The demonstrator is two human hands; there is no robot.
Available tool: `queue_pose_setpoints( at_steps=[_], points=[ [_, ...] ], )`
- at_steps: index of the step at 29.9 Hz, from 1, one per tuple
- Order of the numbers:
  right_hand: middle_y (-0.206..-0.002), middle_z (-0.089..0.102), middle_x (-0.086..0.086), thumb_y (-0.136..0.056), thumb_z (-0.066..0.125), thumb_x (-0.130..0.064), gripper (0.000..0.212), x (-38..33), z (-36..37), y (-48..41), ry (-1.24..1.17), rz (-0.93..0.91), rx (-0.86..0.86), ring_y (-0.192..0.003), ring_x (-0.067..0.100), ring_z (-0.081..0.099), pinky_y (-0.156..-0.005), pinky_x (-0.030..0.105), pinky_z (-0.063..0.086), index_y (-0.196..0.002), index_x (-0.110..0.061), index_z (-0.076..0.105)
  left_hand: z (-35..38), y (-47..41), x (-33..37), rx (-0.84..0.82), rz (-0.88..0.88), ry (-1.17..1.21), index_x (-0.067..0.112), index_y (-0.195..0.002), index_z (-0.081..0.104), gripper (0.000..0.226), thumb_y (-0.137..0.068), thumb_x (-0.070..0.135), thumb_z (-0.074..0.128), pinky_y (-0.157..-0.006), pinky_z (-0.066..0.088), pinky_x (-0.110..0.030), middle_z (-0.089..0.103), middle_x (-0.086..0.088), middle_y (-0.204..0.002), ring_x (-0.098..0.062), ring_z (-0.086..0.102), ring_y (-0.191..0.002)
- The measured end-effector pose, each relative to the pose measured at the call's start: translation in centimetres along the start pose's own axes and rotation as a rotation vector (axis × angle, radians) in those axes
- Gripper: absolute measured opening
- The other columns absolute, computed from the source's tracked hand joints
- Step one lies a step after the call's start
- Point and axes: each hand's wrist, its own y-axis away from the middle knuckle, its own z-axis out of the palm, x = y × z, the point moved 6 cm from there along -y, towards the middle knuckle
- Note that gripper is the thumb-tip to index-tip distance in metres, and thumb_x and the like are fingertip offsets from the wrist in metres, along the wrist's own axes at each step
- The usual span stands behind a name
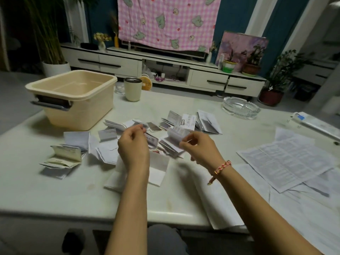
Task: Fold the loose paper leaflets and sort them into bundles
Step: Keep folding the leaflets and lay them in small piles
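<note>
Several folded paper leaflets (161, 126) lie scattered across the middle of the white table (55, 190). My right hand (198, 150) pinches a small folded leaflet (177, 134) by its near edge and holds it just above the pile. My left hand (133, 144) hovers over the papers with fingers curled; whether its fingertips pinch anything is unclear. A stack of folded leaflets (64, 157) sits at the left. Large unfolded printed sheets (287, 161) lie at the right. A half-folded white sheet (158, 168) lies under my left wrist.
A beige plastic tub (73, 100) stands at the back left, a cream tumbler (132, 89) beside it. A glass ashtray (241, 107) sits at the back right. A white packet (316, 124) lies at the far right edge. More sheets hang over the near edge.
</note>
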Motion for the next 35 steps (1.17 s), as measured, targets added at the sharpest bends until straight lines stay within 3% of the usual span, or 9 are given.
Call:
queue_pose_setpoints(
  at_steps=[2,5,10,16,20,24,26,29,35],
  points=[
    [-0.071,0.059,-0.002,-0.086,0.060,-0.012,0.002,1.8,-2.1,1.2,-0.051,0.050,0.028,-0.049,0.011,0.051,-0.037,0.012,0.035,-0.084,-0.012,0.061,1.2,1.1,0.9,-0.040,0.077,-0.031,0.021,-0.082,0.065,0.022,-0.090,0.010,0.047,-0.087,0.047,-0.032,0.069,-0.003,-0.094,-0.020,0.061,-0.093],
    [-0.075,0.062,0.003,-0.086,0.061,-0.010,0.002,5.6,-5.9,2.7,-0.061,0.149,0.100,-0.050,0.014,0.053,-0.041,0.019,0.039,-0.086,-0.009,0.063,5.4,4.6,2.1,-0.241,0.245,-0.149,0.013,-0.096,0.066,0.018,-0.093,0.014,0.048,-0.074,0.045,-0.018,0.067,-0.002,-0.095,-0.015,0.059,-0.090],
    [-0.089,0.067,0.008,-0.082,0.063,-0.008,0.006,11.9,-12.5,4.8,0.155,0.257,0.314,-0.079,0.019,0.058,-0.072,0.027,0.044,-0.085,-0.012,0.065,13.3,12.1,0.4,-0.696,0.371,-0.397,0.012,-0.105,0.066,0.021,-0.095,0.019,0.048,-0.074,0.037,-0.018,0.066,0.000,-0.099,-0.013,0.058,-0.094],
    [-0.138,0.046,0.010,-0.078,0.073,-0.029,0.065,16.1,-15.7,6.8,0.343,0.339,0.213,-0.123,0.024,0.047,-0.098,0.030,0.037,-0.133,-0.010,0.044,18.1,16.0,-2.7,-0.940,0.327,-0.576,0.010,-0.109,0.063,0.027,-0.097,0.024,0.044,-0.076,0.035,-0.019,0.066,-0.003,-0.110,-0.018,0.057,-0.102],
    [-0.147,0.035,0.008,-0.077,0.072,-0.040,0.084,17.6,-14.9,7.1,0.392,0.389,0.046,-0.133,0.023,0.036,-0.103,0.030,0.031,-0.143,-0.011,0.029,19.4,16.9,-4.4,-1.038,0.320,-0.651,0.012,-0.112,0.061,0.028,-0.097,0.027,0.043,-0.078,0.035,-0.019,0.064,0.000,-0.112,-0.012,0.054,-0.094],
    [-0.129,0.053,0.011,-0.088,0.057,-0.040,0.053,18.1,-15.3,6.7,0.643,0.380,0.051,-0.113,0.027,0.052,-0.091,0.033,0.041,-0.130,-0.010,0.043,19.4,16.2,-5.4,-1.033,0.314,-0.682,0.012,-0.111,0.062,0.026,-0.098,0.025,0.043,-0.076,0.034,-0.018,0.061,0.002,-0.104,-0.012,0.052,-0.093],
    [-0.113,0.059,0.014,-0.095,0.046,-0.027,0.030,17.7,-15.1,6.4,0.771,0.336,0.052,-0.100,0.030,0.055,-0.081,0.035,0.043,-0.117,-0.007,0.048,19.2,15.8,-5.4,-1.020,0.330,-0.677,0.011,-0.108,0.062,0.025,-0.098,0.023,0.043,-0.069,0.032,-0.014,0.060,0.003,-0.098,-0.011,0.050,-0.089],
    [-0.101,0.060,0.014,-0.096,0.036,-0.012,0.018,17.2,-15.0,6.1,0.864,0.276,0.101,-0.090,0.030,0.055,-0.070,0.033,0.039,-0.106,-0.006,0.049,19.0,15.1,-5.3,-1.002,0.341,-0.675,0.013,-0.102,0.062,0.022,-0.098,0.023,0.042,-0.058,0.034,-0.014,0.055,0.009,-0.085,-0.011,0.049,-0.084],
    [-0.067,0.049,0.006,-0.095,0.038,-0.012,0.018,14.7,-17.9,6.3,0.605,0.206,0.468,-0.064,0.027,0.045,-0.052,0.031,0.027,-0.078,-0.009,0.044,17.9,13.8,-4.9,-0.930,0.153,-0.511,0.013,-0.103,0.063,0.022,-0.096,0.024,0.046,-0.079,0.049,-0.033,0.061,0.002,-0.096,-0.015,0.057,-0.088]
  ],
)
